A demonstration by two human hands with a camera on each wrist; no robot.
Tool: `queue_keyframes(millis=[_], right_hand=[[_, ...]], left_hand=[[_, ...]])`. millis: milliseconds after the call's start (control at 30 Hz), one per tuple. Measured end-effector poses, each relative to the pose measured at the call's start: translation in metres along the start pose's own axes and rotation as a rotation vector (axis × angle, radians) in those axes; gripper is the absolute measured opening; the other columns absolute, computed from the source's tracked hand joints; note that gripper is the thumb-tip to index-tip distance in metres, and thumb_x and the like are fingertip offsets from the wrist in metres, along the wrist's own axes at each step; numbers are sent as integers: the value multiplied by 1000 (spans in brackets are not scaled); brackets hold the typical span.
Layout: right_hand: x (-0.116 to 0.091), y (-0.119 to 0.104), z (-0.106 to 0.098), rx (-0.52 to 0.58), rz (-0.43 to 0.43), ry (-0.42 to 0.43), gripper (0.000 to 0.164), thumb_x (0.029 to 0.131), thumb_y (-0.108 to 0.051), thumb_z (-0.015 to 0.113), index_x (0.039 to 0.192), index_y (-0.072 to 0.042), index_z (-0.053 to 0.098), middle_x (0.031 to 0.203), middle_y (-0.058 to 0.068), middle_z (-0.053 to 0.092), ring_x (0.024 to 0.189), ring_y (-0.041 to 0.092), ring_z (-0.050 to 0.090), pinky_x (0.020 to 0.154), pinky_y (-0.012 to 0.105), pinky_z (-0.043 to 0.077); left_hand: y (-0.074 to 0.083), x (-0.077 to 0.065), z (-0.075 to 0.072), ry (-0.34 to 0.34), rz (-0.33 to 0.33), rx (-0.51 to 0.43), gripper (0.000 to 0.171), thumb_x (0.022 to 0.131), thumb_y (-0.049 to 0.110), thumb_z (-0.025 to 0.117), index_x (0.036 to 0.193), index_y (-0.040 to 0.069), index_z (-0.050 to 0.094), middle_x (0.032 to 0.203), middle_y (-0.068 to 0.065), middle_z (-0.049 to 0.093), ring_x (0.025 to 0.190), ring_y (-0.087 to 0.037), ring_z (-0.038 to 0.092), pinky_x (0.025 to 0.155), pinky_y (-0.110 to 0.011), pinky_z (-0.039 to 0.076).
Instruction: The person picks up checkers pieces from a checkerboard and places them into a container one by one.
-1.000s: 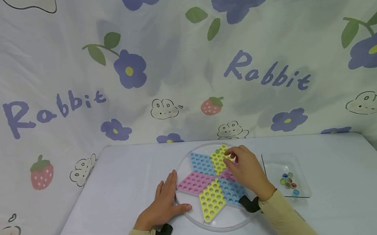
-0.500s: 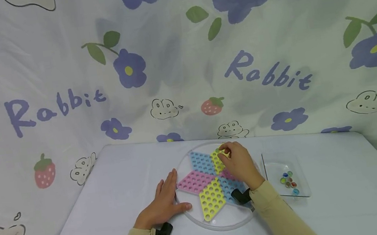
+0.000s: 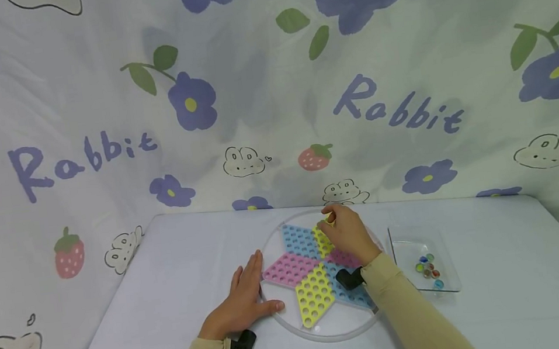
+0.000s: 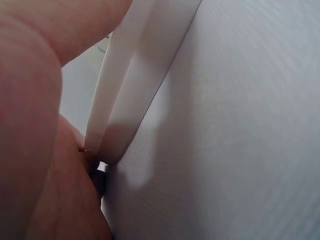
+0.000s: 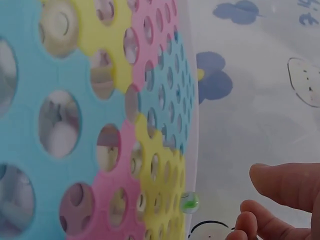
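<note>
A round Chinese checkers board [image 3: 292, 268] with a pink, blue and yellow star of holes lies on the white table. My left hand [image 3: 240, 300] rests at the board's left rim, fingers straight and thumb over the edge; the left wrist view shows this hand close against the white rim [image 4: 125, 90]. Over the far yellow point is my right hand [image 3: 348, 233], thumb and forefinger apart. In the right wrist view, its thumb [image 5: 287, 185] and bent fingers [image 5: 262, 222] show nothing between them. A clear marble with green inside [image 5: 190, 202] sits on that yellow section.
To the right of the board stands a clear square tray [image 3: 453, 269] holding several coloured glass marbles [image 3: 427, 269]. A patterned cloth [image 3: 267, 82] with flowers and rabbits hangs behind the table [image 3: 198, 238].
My right hand has moved left and farther back over the yellow point, covering more of it. My left hand stays at the rim, and the tray of marbles looks the same.
</note>
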State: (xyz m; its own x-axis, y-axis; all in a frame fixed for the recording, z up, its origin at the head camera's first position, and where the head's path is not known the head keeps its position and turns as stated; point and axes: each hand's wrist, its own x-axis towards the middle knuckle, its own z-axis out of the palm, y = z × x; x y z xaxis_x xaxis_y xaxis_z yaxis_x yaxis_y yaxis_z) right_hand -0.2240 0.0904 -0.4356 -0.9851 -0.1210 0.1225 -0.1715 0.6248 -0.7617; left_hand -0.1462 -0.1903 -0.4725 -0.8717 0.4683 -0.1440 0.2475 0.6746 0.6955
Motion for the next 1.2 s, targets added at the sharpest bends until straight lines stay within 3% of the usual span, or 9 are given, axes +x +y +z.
queue_keyframes(millis=[367,700,1200], right_hand=[[15,7,4,-16,93,-46,33,94,-17,69,120,3,65,102,14,65,84,26,60,79,46,52],[24,13,7,-50,156,-108,26,96,-15,64,117,-1,66,104,12,65,90,26,61,85,46,51],[22,14,7,-122,139,-150,22,93,-11,67,112,1,69,101,13,68,90,26,62,84,43,53]], left_hand=[[0,0,-2,-2,9,3,117,89,50,73,157,-7,-3,166,-23,-1,153,-38,-2,119,-55,-8],[1,0,-1,-4,6,1,117,88,50,73,157,-7,-2,166,-23,0,153,-38,-1,119,-55,-7],[5,-8,7,12,3,3,117,89,49,73,157,-7,-3,166,-23,-2,153,-38,-3,119,-55,-8]])
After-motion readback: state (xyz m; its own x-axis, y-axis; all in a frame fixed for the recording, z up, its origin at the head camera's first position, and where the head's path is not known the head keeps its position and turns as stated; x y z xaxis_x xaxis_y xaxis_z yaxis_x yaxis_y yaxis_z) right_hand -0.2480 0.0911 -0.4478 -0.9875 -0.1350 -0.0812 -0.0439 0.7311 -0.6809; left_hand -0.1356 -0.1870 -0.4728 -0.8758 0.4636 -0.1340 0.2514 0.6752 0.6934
